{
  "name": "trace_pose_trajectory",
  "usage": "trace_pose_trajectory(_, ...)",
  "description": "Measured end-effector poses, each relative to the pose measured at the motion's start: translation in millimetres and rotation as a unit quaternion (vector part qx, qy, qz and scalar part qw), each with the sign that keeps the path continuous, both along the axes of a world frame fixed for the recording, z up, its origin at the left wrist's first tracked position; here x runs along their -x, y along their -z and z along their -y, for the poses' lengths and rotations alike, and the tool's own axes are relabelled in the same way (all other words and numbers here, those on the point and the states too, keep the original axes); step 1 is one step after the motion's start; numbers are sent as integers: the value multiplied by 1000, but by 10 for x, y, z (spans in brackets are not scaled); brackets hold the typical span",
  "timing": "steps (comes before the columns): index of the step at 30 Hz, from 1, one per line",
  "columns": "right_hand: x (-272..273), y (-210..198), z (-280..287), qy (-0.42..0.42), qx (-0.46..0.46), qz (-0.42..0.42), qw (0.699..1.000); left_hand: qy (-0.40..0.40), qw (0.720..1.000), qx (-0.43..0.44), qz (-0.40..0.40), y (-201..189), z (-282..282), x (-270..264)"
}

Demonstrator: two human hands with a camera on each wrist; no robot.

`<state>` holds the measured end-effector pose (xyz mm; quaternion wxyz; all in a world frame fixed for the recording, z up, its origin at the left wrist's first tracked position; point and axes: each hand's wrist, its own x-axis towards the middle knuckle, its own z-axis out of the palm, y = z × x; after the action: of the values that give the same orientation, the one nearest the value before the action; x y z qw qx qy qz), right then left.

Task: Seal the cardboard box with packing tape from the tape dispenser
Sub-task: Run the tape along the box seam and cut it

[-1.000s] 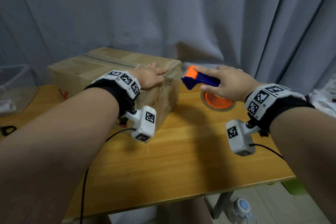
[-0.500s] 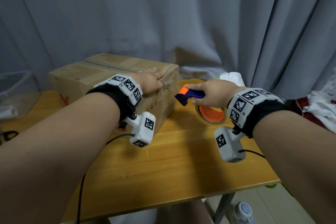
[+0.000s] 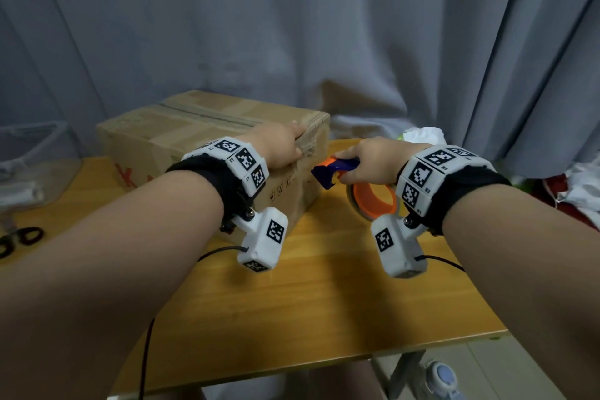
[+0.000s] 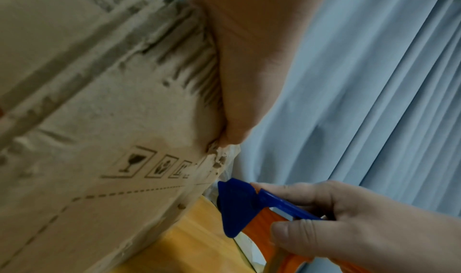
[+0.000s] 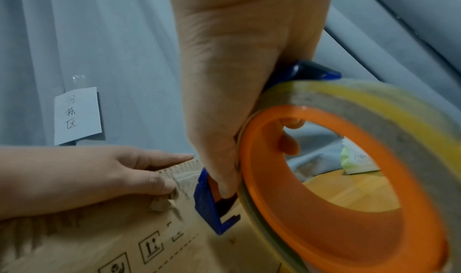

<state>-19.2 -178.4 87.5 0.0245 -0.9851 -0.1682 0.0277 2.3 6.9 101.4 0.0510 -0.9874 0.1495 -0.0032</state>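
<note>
The table (image 3: 324, 295) carried the box (image 3: 181, 136) at about ten o'clock, its long axis and top seam running from eleven o'clock toward the near right corner at three. The left hand (image 3: 282, 148) lay on that corner, fingers nearly straight, pressing wrinkled tape down. At three o'clock of it, just beside the box's end face, the right hand (image 3: 370, 159) gripped the tape dispenser (image 3: 334, 169), fingers curled round it, blue nose pointing at nine o'clock toward the box, so it was probably the nearer to lay the next strip.

One cardboard box (image 3: 181, 136), one tape dispenser (image 3: 337, 169), two hands.
</note>
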Motion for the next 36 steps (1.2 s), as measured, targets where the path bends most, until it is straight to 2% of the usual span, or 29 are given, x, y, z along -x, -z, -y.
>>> trace_pose_trajectory(4, 44, -21, -2, 4, -20, -15, 1000, 6, 999, 37, -17, 21, -31, 4)
trace_pose_trajectory(10, 70, -59, -49, 20, 10, -24, 999, 7, 996, 72, -47, 13, -47, 1)
trace_pose_trajectory(17, -65, -45, -188, 61, 42, -23, 997, 2, 996, 77, -51, 2, -61, -17)
trace_pose_trajectory(30, -130, -37, -222, 87, 32, -34, 995, 3, 996, 75, -51, -19, -45, 37)
trace_pose_trajectory(34, -37, 148, -2, 113, 102, -37, 988, 5, 996, 80, -50, -22, -45, 40)
trace_pose_trajectory(36, 41, 267, 240, 133, 68, -43, 988, 6, 996, 80, -49, -15, -48, 21)
